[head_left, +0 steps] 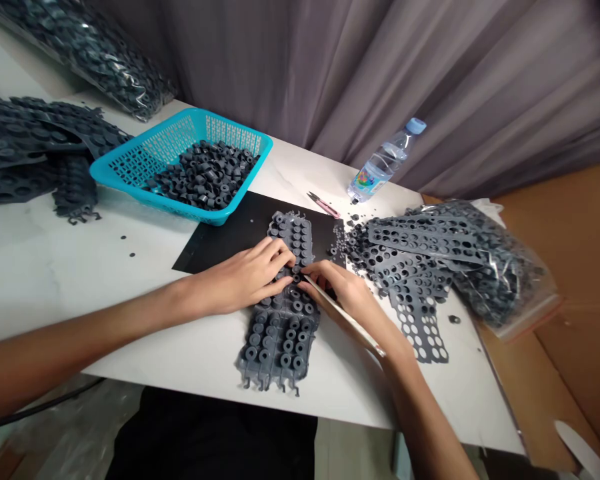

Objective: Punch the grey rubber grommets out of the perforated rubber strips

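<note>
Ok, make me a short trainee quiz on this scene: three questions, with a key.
1. Which hand holds the slim pale rod-like tool?
2. True or false: the turquoise plastic mesh basket holds small dark-grey rubbery pieces.
3. Fill in: the left hand touches a dark-grey studded rubbery sheet lying partly on a flat rectangular ___ mat.

Key: 1. The right hand; 2. True; 3. Black.

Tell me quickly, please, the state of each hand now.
Left hand: fingers bent, touching the dark grey, rubbery-looking sheet of moulded rings; whether they grip cannot be told.
Right hand: closed, holding the long, thin, pale tool.
</note>
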Demonstrator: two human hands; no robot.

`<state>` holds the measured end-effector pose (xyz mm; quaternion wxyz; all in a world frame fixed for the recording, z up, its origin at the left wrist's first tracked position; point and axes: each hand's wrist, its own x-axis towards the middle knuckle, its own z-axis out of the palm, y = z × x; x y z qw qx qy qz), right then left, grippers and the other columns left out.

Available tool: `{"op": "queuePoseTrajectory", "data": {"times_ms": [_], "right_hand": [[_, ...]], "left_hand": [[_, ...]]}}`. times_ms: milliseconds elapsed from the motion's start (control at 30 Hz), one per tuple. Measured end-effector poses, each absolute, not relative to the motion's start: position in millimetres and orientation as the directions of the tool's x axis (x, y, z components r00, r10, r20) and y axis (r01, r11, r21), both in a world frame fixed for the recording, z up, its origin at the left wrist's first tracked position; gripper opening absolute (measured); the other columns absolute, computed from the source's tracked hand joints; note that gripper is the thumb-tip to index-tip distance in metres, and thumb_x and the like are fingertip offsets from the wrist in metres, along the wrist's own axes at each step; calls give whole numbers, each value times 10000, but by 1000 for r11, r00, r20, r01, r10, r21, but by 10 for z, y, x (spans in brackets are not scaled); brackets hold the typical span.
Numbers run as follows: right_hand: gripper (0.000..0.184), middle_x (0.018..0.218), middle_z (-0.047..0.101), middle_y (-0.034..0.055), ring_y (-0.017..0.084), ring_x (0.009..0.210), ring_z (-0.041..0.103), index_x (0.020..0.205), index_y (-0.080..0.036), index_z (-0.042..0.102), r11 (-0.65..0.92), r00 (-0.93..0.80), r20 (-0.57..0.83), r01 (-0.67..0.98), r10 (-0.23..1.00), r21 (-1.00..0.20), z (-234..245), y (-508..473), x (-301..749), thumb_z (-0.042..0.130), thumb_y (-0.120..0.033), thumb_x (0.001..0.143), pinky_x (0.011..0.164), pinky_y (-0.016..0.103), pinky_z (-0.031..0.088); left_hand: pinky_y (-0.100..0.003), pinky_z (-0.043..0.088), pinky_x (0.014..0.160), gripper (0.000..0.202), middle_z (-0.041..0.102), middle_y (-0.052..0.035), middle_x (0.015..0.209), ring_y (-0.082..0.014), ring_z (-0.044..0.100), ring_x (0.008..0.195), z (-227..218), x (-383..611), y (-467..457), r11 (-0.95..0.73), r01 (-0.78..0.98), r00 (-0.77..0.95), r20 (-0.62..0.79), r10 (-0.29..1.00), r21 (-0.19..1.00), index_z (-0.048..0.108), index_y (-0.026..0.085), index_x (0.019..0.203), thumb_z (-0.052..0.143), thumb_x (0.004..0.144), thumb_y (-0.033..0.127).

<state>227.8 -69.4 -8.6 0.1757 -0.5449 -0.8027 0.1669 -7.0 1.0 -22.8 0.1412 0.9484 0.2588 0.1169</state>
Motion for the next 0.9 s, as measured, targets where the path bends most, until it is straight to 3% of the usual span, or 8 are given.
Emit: {"op": "queuePoseTrajectory", "data": {"times_ms": [200,367,900], "right_hand": [[179,892,682,24,159,740,620,1068,-229,619,310,-321,65,813,945,-494,-4,-705,2272,566,-396,1033,669,258,477],[280,901,677,34,161,755,615,1047,-225,621,340,-352,76,789,933,-512,31,-701,2284,569,-498,1023,687,261,479],[322,880,659,32,150,733,593,1045,-217,631,387,-370,134,791,919,-473,-24,-689,2249,532,-523,1036,665,246,450]], "left_hand": [[-394,488,968,298,538,-91,1237,-250,539,1171,-244,-67,20,-791,459,827,131,547,404,502,186,1250,438,1080,423],[-396,480,986,272,538,-75,1223,-241,537,1169,-239,-60,28,-768,462,820,117,561,443,509,195,1224,470,1071,417],[-397,467,988,273,544,-74,1224,-247,541,1164,-265,-61,42,-762,451,818,126,561,465,503,207,1217,469,1059,427]]}}
